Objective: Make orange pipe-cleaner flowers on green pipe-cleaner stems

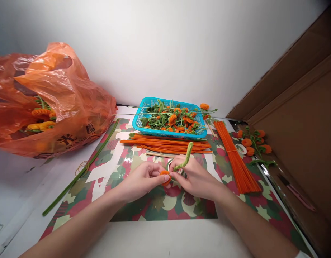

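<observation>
**Your hands meet, fingertips pinched**

Your left forearm (84,222) slants in from the near left corner of the worktop (165,238), your right forearm (243,218) from the near right corner. They converge away from the near edge, both bare. Your left wrist (122,193) looks nearly straight, in line with the arm; so does your right wrist (217,190). Your left hand (142,179) lies thumb side up, the thumb stretched toward the other hand and its fingers bent in a pinch. Your right hand (189,175) has its back turned up, thumb and fingers drawn together, the tips just beside your left thumb.
</observation>
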Demonstrator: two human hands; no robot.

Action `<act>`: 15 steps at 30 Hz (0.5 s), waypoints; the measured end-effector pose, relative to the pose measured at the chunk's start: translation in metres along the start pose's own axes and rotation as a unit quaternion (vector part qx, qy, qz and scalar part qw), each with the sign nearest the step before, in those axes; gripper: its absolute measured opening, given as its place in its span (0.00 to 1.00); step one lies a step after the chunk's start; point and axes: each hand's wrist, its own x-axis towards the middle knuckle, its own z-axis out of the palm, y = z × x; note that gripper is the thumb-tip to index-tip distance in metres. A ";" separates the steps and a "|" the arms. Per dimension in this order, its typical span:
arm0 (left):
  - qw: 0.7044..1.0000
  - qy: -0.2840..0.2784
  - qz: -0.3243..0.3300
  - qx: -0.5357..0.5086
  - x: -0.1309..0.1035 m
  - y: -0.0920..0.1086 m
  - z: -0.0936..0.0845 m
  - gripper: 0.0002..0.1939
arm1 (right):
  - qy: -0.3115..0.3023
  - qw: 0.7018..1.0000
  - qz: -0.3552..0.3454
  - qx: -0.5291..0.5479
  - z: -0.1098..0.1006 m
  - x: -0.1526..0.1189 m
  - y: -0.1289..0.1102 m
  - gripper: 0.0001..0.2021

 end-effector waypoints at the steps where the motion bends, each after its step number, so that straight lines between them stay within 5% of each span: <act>1: 1.000 0.002 0.002 0.003 0.000 0.000 0.000 0.18 | -0.001 1.000 -0.001 -0.006 0.000 0.000 0.001 0.07; 15: 1.000 -0.018 0.008 0.000 -0.004 0.005 0.001 0.16 | 0.000 0.997 0.044 0.067 -0.005 -0.001 -0.001 0.06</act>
